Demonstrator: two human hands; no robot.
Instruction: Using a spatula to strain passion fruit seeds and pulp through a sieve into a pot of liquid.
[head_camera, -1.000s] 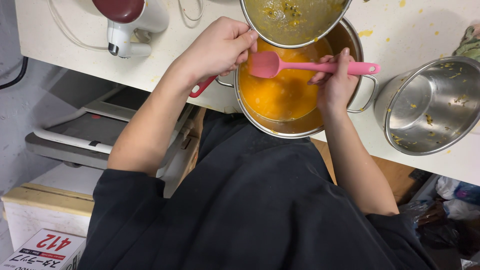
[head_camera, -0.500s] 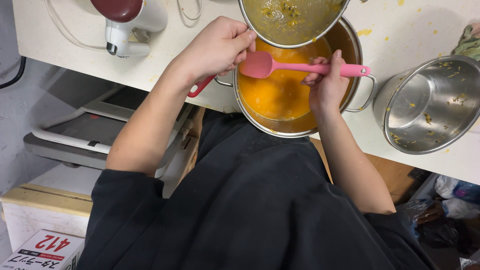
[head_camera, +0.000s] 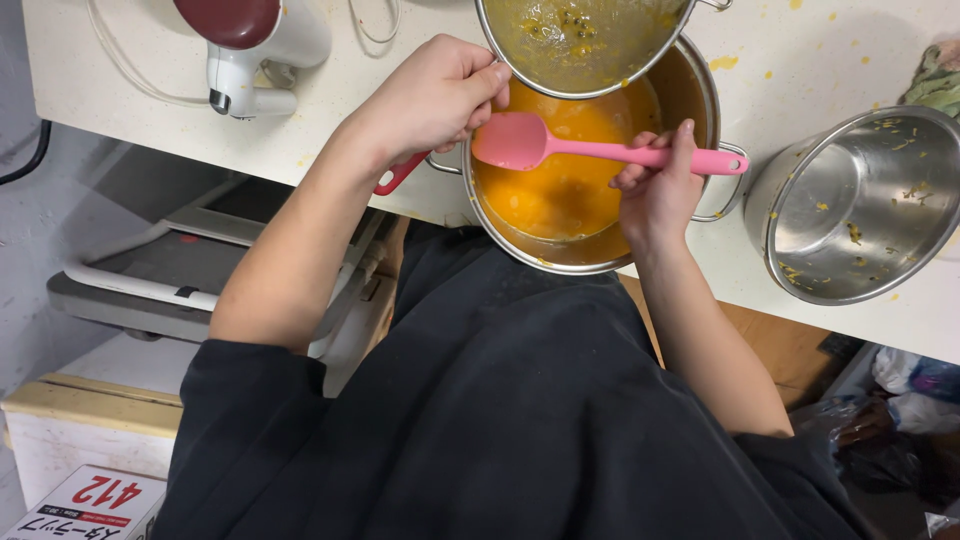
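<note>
Nearby, empty steel bowl (head_camera: 860, 205) beside pot (head_camera: 700, 90)

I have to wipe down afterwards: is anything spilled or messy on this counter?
Yes. Orange-yellow splatters dot the white counter around the pot of orange puree, the largest just beyond its rim. The empty steel pot at the right has yellow bits stuck inside. Nothing looks tipped over or broken.

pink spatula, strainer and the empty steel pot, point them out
pink spatula (head_camera: 600, 151): head view, on the handle near the blade
strainer (head_camera: 585, 45): head view, on the mesh bowl
empty steel pot (head_camera: 830, 200): head view, on the inner wall
</note>
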